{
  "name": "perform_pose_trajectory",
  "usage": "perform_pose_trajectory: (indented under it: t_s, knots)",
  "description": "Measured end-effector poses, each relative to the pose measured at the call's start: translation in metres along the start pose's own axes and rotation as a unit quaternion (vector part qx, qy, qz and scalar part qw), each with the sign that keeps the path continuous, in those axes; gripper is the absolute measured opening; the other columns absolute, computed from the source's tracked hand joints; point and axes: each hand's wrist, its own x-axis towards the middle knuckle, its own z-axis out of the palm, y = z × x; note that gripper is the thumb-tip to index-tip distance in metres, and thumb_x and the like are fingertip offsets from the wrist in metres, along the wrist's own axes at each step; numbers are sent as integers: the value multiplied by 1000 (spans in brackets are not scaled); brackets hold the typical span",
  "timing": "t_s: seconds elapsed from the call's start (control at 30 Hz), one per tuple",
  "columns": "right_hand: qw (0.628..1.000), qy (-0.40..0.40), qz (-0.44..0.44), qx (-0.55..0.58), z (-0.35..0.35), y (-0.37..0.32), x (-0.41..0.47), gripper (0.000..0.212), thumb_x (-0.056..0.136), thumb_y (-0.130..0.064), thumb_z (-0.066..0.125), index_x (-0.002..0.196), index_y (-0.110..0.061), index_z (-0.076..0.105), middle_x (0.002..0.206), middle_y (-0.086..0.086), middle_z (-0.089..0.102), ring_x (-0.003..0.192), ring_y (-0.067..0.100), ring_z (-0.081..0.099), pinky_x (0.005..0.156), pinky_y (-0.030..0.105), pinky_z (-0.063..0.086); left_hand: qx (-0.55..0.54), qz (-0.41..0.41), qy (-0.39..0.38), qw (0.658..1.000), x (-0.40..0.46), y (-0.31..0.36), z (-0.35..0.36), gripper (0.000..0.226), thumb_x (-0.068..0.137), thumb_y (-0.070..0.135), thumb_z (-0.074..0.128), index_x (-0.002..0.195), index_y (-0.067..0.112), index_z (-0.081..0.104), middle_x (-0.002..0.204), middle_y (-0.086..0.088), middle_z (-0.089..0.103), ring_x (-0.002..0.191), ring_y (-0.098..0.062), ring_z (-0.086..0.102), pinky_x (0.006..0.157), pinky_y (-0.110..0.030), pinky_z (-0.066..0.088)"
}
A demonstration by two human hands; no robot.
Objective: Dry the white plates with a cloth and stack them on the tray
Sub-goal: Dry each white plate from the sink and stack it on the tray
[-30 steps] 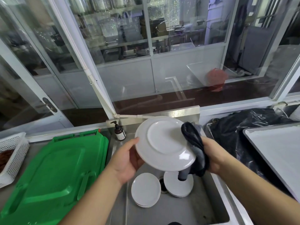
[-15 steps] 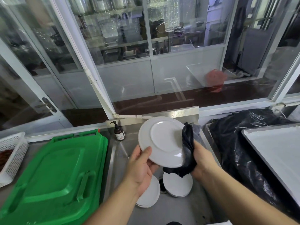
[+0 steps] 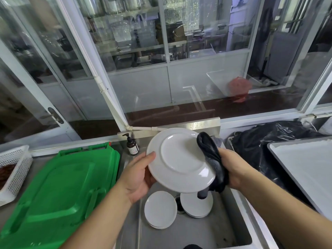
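Above the steel sink [image 3: 233, 229], the left hand [image 3: 138, 175] grips the left rim of a white plate [image 3: 179, 160], its underside facing the camera. The right hand [image 3: 233, 168] presses a dark cloth [image 3: 212, 159] around the plate's right edge. 2 plate stacks [image 3: 160, 209] lie in the sink; the tray [image 3: 305, 166] sits at right.

A single wide-angle head camera is looking forward and down from the person's own standpoint, sitting close above the sink [image 3: 233, 230] and steel worktop [image 3: 125, 221]. It is facing a glass partition [image 3: 206, 42], and straight edges are bowing outward towards the corners.
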Motion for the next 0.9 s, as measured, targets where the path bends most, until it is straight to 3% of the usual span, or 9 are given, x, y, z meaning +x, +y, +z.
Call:
perform_pose_trajectory:
  t_s: [0.1, 0.3, 0.37, 0.47, 0.57, 0.7, 0.8, 0.9]
  knots:
    - [998, 39, 9, 40, 8, 0, 1, 30, 87, -31, 80, 99, -4, 84, 100, 21, 80, 78, 35, 79, 64, 46, 63, -37, 8, -7, 999, -5, -7, 3, 47, 84, 20, 71, 130, 10, 70, 126, -20, 74, 104, -31, 74, 71, -40, 67]
    - [989, 93, 15, 118, 30, 16, -1, 34, 83, -43, 86, 98, -13, 86, 101, 14, 82, 83, 39, 79, 68, 62, 63, -142, 45, 29, 988, -11, -49, 32, 45, 86, 22, 67, 130, 17, 67, 126, -11, 76, 106, -23, 77, 73, -32, 65]
    - [985, 116, 10, 127, 37, 27, -4, 38, 85, -44, 85, 106, -13, 83, 100, 13, 82, 81, 37, 80, 72, 65, 63, -171, 49, 39, 983, -12, -63, 40, 44, 87, 20, 67, 131, 16, 67, 127, -11, 76, 108, -23, 77, 74, -32, 65]
    - [984, 123, 8, 131, 33, 34, -8, 38, 82, -45, 86, 104, -13, 85, 101, 13, 82, 86, 38, 80, 81, 66, 62, -127, 51, 48, 989, -13, -65, 34, 42, 84, 14, 69, 127, 11, 69, 125, -15, 76, 102, -24, 78, 74, -33, 66]
    - [991, 88, 25, 97, 22, 22, -9, 43, 75, -50, 87, 101, -15, 86, 111, 17, 80, 101, 44, 76, 89, 66, 59, -81, 24, 9, 996, -14, -47, 19, 50, 81, 14, 71, 131, 10, 67, 128, -19, 74, 104, -29, 77, 73, -37, 65]
    - [996, 66, 34, 59, 19, 2, -5, 40, 85, -42, 83, 107, -9, 84, 111, 20, 79, 92, 40, 78, 74, 54, 64, -70, 5, -41, 997, -14, -23, 11, 34, 92, 22, 64, 123, 15, 76, 132, -21, 71, 113, -35, 74, 74, -42, 65]
    - [993, 96, 22, 60, 24, -9, -9, 38, 81, -39, 88, 103, -8, 85, 104, 18, 81, 88, 40, 79, 77, 61, 64, -71, 25, -37, 997, -14, -22, 18, 28, 92, 20, 64, 115, 18, 80, 132, -20, 72, 113, -33, 74, 74, -40, 65]
    - [990, 137, 6, 37, 40, -9, -22, 43, 75, -48, 91, 95, -11, 83, 85, 12, 81, 70, 40, 77, 64, 60, 63, -88, 55, -24, 994, -16, -26, 31, 31, 91, 18, 64, 119, 13, 78, 130, -18, 73, 114, -33, 74, 77, -42, 65]
